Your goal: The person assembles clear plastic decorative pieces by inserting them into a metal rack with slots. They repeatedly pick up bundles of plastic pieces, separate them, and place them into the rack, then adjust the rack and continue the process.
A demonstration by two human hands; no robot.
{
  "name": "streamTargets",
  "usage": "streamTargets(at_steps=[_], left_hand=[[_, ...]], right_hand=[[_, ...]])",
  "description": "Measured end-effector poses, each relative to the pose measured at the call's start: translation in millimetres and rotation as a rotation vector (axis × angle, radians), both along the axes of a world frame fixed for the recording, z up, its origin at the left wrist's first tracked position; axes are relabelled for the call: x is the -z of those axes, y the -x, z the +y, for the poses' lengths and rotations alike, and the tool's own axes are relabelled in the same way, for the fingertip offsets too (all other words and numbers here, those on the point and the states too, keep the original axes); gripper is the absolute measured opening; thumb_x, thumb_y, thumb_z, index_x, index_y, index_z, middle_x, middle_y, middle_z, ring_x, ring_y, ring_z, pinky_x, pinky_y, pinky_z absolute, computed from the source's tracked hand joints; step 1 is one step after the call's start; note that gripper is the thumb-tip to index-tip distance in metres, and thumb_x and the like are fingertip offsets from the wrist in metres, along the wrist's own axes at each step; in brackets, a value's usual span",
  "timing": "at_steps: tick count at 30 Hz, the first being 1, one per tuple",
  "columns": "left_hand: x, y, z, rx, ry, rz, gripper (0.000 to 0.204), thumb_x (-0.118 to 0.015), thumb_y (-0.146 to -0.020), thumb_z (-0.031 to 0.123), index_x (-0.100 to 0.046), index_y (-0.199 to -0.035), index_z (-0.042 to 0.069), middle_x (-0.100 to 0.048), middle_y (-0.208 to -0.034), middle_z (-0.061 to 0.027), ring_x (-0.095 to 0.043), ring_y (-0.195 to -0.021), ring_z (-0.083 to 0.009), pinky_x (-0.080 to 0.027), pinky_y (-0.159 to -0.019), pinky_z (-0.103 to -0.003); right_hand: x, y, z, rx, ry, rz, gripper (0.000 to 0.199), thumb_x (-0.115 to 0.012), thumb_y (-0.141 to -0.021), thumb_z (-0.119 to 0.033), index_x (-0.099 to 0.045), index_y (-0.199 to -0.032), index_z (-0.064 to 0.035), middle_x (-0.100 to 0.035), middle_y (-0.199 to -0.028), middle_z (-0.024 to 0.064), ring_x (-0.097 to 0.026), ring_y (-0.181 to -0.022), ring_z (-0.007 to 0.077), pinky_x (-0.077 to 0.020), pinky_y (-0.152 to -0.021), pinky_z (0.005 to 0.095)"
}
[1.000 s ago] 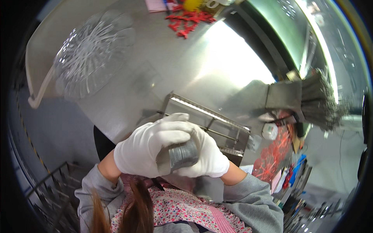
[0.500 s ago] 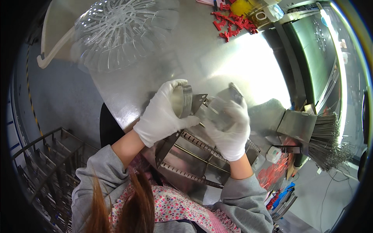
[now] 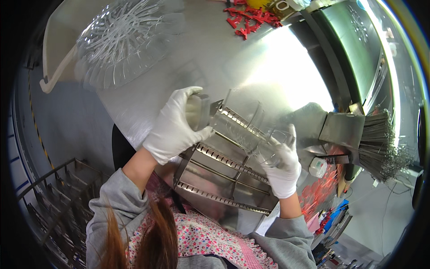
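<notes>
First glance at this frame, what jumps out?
Two white-gloved hands at centre: the left hand grips a small metal cup, the right hand holds a clear glass piece stretched between them. Just below sits a slotted metal rack on the shiny steel table. A clear plastic ribbed dish lies upper left, a bundle of thin metal rods at right.

Glossy steel table (image 3: 251, 67), shiny slotted metal rack (image 3: 224, 179), clear ribbed plastic bowl (image 3: 121, 40).
</notes>
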State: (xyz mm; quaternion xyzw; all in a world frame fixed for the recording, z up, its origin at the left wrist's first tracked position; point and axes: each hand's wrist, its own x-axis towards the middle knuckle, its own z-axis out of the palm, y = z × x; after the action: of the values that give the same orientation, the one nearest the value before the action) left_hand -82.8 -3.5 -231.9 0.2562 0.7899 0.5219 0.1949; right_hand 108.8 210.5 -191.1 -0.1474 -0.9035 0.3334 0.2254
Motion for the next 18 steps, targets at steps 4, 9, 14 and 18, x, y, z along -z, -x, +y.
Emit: streamTargets(at_steps=[4,9,14,18], left_hand=[[1,1,-13,-0.04,-0.215,-0.323,0.088,-0.095,-0.066,0.024,-0.05,-0.137,0.001,-0.058,-0.129,-0.0117,-0.058,-0.121,-0.0204,-0.049,-0.105,-0.034],[-22,-7,-26,0.074,-0.368,0.142,0.074,-0.085,-0.063,0.007,-0.05,-0.128,0.004,-0.054,-0.14,-0.0188,-0.051,-0.135,-0.0361,-0.044,-0.111,-0.046],[-54,-13,-9,0.57,-0.154,0.415,0.033,-0.081,-0.062,0.016,-0.061,-0.087,0.007,-0.058,-0.136,-0.0201,-0.05,-0.136,-0.045,-0.043,-0.114,-0.051],[-64,-12,12,0.685,-0.312,0.365,0.053,-0.081,-0.063,0.016,-0.056,-0.108,0.006,-0.057,-0.137,-0.0202,-0.051,-0.134,-0.0458,-0.04,-0.115,-0.052]], right_hand=[[-21,-15,11,0.029,0.086,-0.14,0.033,-0.087,-0.069,-0.006,-0.073,-0.098,-0.0106,-0.073,-0.111,0.0156,-0.067,-0.117,0.0359,-0.0497,-0.107,0.041],[-37,16,15,-0.331,-0.102,-0.275,0.028,-0.086,-0.068,-0.013,-0.069,-0.09,-0.007,-0.066,-0.107,0.0227,-0.069,-0.1,0.0381,-0.0527,-0.099,0.0451],[-16,25,14,-0.292,-0.094,-0.141,0.028,-0.086,-0.069,-0.01,-0.068,-0.089,-0.0056,-0.061,-0.123,0.0269,-0.071,-0.097,0.0352,-0.056,-0.093,0.0429],[-15,24,12,-0.215,-0.028,-0.109,0.025,-0.084,-0.071,-0.007,-0.068,-0.09,-0.0053,-0.065,-0.119,0.0218,-0.072,-0.103,0.0325,-0.0568,-0.097,0.0418]])
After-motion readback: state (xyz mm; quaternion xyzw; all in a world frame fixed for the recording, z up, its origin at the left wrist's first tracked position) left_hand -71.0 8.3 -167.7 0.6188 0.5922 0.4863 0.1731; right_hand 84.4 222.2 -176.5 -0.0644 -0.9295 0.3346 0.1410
